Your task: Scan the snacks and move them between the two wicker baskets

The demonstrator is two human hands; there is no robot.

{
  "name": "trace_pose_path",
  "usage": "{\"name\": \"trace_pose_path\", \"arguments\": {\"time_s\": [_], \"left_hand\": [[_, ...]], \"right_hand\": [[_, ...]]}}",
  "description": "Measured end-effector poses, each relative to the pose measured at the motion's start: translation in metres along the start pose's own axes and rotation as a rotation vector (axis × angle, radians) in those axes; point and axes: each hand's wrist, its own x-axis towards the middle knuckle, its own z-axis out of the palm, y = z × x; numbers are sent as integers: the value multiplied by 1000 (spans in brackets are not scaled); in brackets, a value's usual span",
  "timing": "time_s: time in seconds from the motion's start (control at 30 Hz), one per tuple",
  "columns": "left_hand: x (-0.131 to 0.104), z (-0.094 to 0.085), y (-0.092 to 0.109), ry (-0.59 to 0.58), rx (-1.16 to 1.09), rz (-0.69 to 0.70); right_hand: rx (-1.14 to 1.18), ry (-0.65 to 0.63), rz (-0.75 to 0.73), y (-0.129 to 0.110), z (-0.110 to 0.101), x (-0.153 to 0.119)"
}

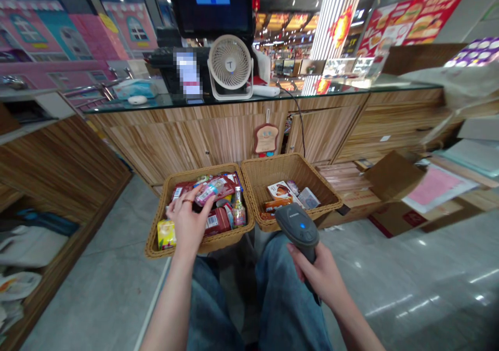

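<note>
My left hand [191,216] is over the left wicker basket [156,239], its thumb and fingers closed on a small pink and blue packet [206,194]. Under and around it lie dark red packages [217,222], a yellow packet [167,235] and a glass bottle [239,210]. My right hand [319,268] is wrapped round the handle of a dark grey barcode scanner [297,225], which shows a blue light. The scanner's head is at the front edge of the right wicker basket [331,200]. That basket holds a white box [279,190], an orange-brown packet [277,204] and a clear package [309,198].
Behind the baskets stands a wooden counter [175,138] with a white fan [231,65], a monitor [212,8] and a phone-like screen. A bread-shaped tag [266,138] hangs on its front. Open cardboard boxes [397,216] are at right; a shelf [70,179] is at left.
</note>
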Motion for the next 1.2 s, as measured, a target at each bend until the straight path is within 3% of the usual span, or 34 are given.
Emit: {"name": "trace_pose_path", "arguments": {"time_s": [0.1, 0.17, 0.27, 0.37, 0.5, 0.7, 0.83, 1.0, 1.2], "left_hand": [[5, -12, -27, 22, 50, -101], [6, -14, -34, 14, 80, -132], [6, -8, -25, 17, 85, -83], [10, 7, 3, -7, 45, 49], [25, 42, 53, -223, 0, 271], [55, 119, 118, -773, 127, 674], [60, 173, 142, -1076, 328, 744], [43, 223, 153, -1190, 433, 709], [28, 243, 153, -1264, 466, 695]], "right_hand": [[0, -13, 10, 1, 0, 2], [3, -16, 19, 3, 0, 3], [-6, 15, 27, 7, -5, 7], [-26, 72, 19, 11, -16, 11], [-46, 152, -1, 18, -35, 14], [7, 216, 66, 30, -51, 17], [31, 251, 110, 36, -58, 20], [28, 232, 124, 38, -64, 24], [3, 235, 107, 38, -64, 26]]}}
